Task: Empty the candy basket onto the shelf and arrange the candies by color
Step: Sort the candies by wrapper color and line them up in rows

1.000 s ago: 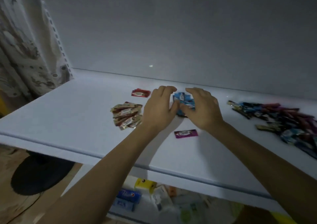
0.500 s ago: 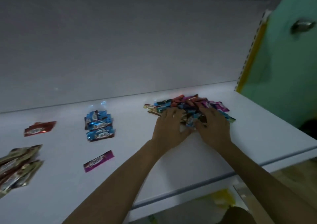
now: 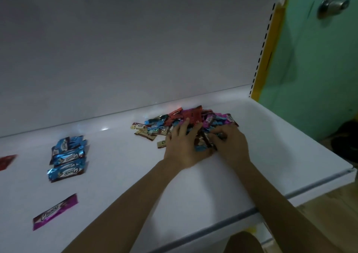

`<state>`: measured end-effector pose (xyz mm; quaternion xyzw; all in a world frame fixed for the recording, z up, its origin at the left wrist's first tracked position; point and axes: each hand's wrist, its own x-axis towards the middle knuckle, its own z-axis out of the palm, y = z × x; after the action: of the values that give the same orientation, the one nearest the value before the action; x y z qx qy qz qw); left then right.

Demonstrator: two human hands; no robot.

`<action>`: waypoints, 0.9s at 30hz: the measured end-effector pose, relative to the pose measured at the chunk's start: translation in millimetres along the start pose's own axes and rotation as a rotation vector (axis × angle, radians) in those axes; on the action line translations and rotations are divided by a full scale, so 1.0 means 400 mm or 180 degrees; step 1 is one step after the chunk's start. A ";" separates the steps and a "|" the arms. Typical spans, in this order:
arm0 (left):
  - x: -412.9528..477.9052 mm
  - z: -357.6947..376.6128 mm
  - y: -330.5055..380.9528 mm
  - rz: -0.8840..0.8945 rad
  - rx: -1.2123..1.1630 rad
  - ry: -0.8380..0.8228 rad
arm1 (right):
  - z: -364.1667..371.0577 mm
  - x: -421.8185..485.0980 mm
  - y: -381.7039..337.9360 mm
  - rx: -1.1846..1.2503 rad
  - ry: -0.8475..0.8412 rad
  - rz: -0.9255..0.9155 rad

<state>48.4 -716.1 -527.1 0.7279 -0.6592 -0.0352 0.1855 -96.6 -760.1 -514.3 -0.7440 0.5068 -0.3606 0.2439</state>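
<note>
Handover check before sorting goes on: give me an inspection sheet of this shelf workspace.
Surface: white shelf, dimly lit.
Job's things: mixed candy pile at back right; blue candy stack to its left; one purple candy nearer the front; a red candy at the left edge; no basket seen.
Clutter: nothing seen.
Grippers: left hand rests flat on the pile; right hand curls its fingers into it, grip unclear.
Cables: nothing seen.
Surroundings: green door with metal knob on the right.

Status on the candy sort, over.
Left hand flat on mixed pile; right hand curled into it, grip unclear. Blue stack sorted, one purple candy apart. Nothing in the way.
</note>
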 end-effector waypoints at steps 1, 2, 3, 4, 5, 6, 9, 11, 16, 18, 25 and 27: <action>0.001 0.000 -0.004 0.0042 -0.0043 0.0212 | 0.004 -0.001 0.005 0.0037 0.0045 -0.0035; 0.004 -0.002 -0.008 0.0105 -0.0101 0.0372 | 0.006 -0.001 0.010 0.0084 0.0064 -0.0050; 0.009 -0.004 -0.013 0.0184 -0.0156 0.0482 | 0.007 -0.001 0.011 0.0115 0.0066 -0.0062; 0.013 -0.005 -0.018 0.0258 -0.0177 0.0542 | 0.008 0.000 0.014 0.0128 0.0053 -0.0076; 0.016 -0.009 -0.022 0.0327 -0.0156 0.0581 | 0.008 -0.001 0.015 0.0116 0.0050 -0.0111; 0.020 -0.011 -0.025 0.0402 -0.0095 0.0614 | 0.009 -0.001 0.018 0.0065 0.0073 -0.0171; 0.029 -0.019 -0.035 0.0561 0.0009 0.0695 | 0.017 -0.001 0.026 -0.0069 0.0182 -0.0270; 0.029 -0.023 -0.041 0.0641 -0.0054 0.0782 | 0.017 -0.001 0.024 -0.0061 0.0204 -0.0247; 0.021 -0.041 -0.055 0.0294 -0.0754 0.1123 | 0.015 -0.003 0.017 -0.0262 0.0306 -0.0334; 0.013 -0.052 -0.062 0.0076 -0.0991 0.1263 | 0.019 -0.010 0.010 -0.0544 0.0409 -0.0498; -0.032 -0.109 -0.054 -0.1065 -0.2772 0.1466 | 0.034 -0.007 -0.024 -0.0329 0.0549 -0.1398; -0.049 -0.129 -0.045 -0.1239 -0.3505 0.1414 | 0.039 -0.008 -0.060 0.0240 0.0483 -0.1356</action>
<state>78.3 -684.3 -488.6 0.6222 -0.3453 -0.2507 0.6563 -71.3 -748.5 -507.3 -0.7954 0.3414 -0.4775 0.1511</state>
